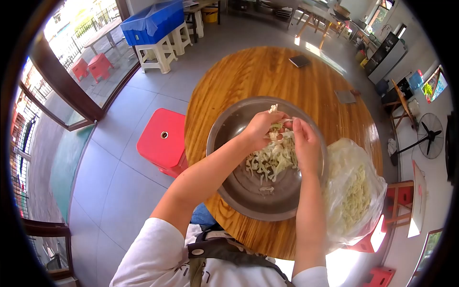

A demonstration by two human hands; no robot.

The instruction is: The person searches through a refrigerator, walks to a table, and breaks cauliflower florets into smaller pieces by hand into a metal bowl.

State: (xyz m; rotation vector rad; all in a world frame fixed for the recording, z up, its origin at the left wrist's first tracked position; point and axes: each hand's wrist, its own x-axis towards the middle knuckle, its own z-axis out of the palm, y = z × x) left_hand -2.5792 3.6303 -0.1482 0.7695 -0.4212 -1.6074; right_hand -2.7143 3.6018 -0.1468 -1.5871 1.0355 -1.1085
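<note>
A wide metal bowl [229,184] sits on the round wooden table. In it lies a heap of pale cauliflower pieces [272,162] with greenish stems, and a few small bits lie apart near the front. Over the heap, my left hand [260,128] is closed around cauliflower, with a whitish piece sticking up above the fingers. My right hand [306,141] meets it from the right, thumb and fingers pinched on a piece of the same cauliflower. The fingertips partly hide what is held. Right of the bowl, a clear plastic bag [351,191] holds many pale yellow-green pieces.
On the wooden table [239,71] lie a dark flat object [300,60] at the far side and a grey flat item [345,97] to the right. A red stool [162,138] stands left of the table. Blue crates [153,24] rest on white stools behind.
</note>
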